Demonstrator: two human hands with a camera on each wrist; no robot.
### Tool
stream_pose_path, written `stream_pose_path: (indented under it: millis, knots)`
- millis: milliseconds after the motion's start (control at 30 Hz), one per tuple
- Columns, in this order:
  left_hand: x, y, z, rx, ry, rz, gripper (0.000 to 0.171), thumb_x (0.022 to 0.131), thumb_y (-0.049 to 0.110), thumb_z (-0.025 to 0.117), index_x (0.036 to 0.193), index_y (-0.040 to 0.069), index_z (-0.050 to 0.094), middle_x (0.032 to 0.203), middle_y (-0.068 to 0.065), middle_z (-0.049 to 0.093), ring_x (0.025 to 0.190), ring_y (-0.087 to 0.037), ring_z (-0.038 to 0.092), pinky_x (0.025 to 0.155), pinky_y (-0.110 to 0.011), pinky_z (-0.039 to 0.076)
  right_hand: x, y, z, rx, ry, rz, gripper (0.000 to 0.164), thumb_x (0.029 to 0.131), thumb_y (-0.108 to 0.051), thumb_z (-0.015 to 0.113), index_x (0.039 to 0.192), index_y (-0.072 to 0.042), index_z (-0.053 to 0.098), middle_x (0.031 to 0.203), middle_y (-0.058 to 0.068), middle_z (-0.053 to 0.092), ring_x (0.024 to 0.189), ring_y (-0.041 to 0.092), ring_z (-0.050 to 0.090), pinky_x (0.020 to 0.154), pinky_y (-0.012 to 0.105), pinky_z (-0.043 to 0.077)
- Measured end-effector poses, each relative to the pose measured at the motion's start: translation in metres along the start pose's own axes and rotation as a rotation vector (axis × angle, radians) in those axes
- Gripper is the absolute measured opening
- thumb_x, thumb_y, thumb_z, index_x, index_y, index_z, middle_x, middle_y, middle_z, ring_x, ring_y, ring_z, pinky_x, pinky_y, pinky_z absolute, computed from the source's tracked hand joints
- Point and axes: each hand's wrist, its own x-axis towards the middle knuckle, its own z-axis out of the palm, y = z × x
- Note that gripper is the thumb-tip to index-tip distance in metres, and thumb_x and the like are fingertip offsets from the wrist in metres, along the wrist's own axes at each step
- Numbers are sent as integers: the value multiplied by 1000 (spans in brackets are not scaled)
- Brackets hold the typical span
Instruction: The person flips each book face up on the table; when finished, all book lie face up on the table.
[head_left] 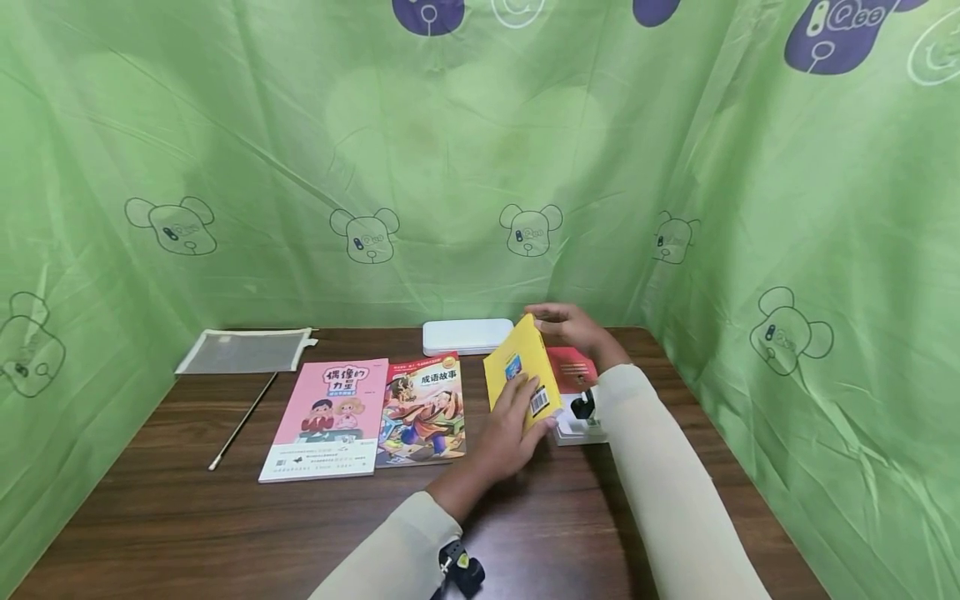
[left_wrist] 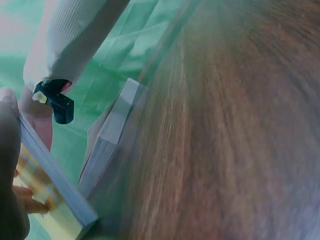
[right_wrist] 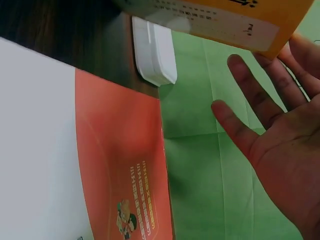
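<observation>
My left hand (head_left: 507,437) grips a yellow book (head_left: 534,354), its thumb at the near edge and its fingers spread over the cover with the barcode. The book stands tilted above the table. At its far upper corner is my right hand (head_left: 573,327); in the right wrist view the fingers (right_wrist: 260,102) are fairly straight, with some tips right at the corner of the yellow book (right_wrist: 282,25). Under the right forearm lies a red-and-white book (head_left: 572,367), partly hidden, on a thick pile whose page edges (left_wrist: 107,137) show in the left wrist view.
A pink book (head_left: 330,425) overlaps a colourful storybook (head_left: 427,417) left of my hands. Behind stands a white case (head_left: 467,335). At the far left lie a mesh zip pouch (head_left: 243,352) and a thin pencil-like stick (head_left: 242,423). Green curtain surrounds the wooden table (head_left: 300,533).
</observation>
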Motion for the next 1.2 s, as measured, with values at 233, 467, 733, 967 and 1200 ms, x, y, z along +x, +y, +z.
stream_pose_path:
  millis: [233,467,733,967,1200]
  knots:
    - [2,-4,-3,-72,23,63,71,109,38,68,167,8,41,168,-19,43,149,-35,54,119,-52,53,0,-4,2,45,32,-73,52,109,-21,69,157,-6,57,155,19,65,124,16,73,112,43,59]
    - [4,-1,-7,-120,5,92,79,109,34,69,171,6,31,172,-19,39,155,-37,50,123,-54,48,-1,-10,7,-6,57,-95,49,108,-24,70,154,-8,62,152,17,67,129,24,70,113,46,58]
    - [3,-3,-8,-140,14,155,82,110,28,68,176,15,21,173,-25,35,153,-40,51,119,-51,53,2,-11,13,-25,63,-111,48,107,-23,72,151,-6,64,151,19,68,135,31,68,118,59,52]
    - [-2,-10,-18,-206,18,193,70,109,19,69,171,16,37,173,-32,30,146,-46,57,103,-43,63,4,-14,23,33,37,-98,49,108,-20,71,154,-5,61,150,25,66,125,35,74,110,59,58]
    - [-8,-16,-31,-198,-40,127,69,109,22,69,171,21,37,177,-25,26,150,-42,54,106,-37,61,9,-15,35,59,-10,-114,51,109,-14,67,158,-2,55,152,31,61,121,35,74,105,56,61]
